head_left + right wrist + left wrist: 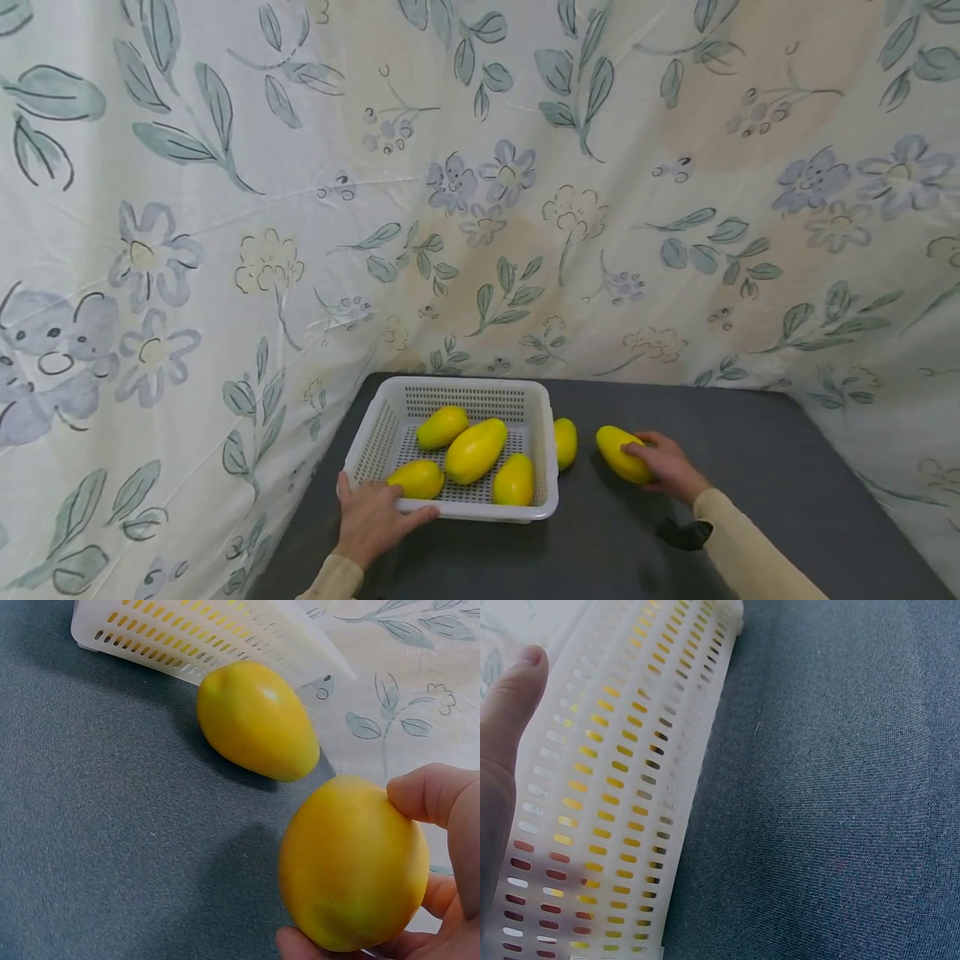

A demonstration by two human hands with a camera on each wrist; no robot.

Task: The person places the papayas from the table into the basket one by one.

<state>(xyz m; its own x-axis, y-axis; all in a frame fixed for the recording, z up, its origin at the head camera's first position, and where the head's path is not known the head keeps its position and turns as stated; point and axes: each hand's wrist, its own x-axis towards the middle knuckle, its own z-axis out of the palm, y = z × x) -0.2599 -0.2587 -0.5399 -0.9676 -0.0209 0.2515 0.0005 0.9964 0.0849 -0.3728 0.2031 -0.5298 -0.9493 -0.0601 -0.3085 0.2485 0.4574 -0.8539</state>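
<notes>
My left hand point(371, 517) grips the near left corner of a white plastic basket point(480, 508). In the left wrist view the thumb point(510, 705) lies outside the rim, and the fingers show reddish through the slots from inside. Several yellow mangoes lie in the basket, among them a large one point(476, 451) in the middle. My right hand point(671, 468) holds another mango point(352, 862) between thumb and fingers, to the right of the basket. One more mango point(259, 720) rests on the dark table just beside the basket's right wall, between the basket and the held mango.
The dark cloth-covered table point(742, 467) extends to the right and in front of the basket. A floral curtain point(480, 250) hangs close behind the table and along its sides. A black band point(684, 533) is at the right wrist.
</notes>
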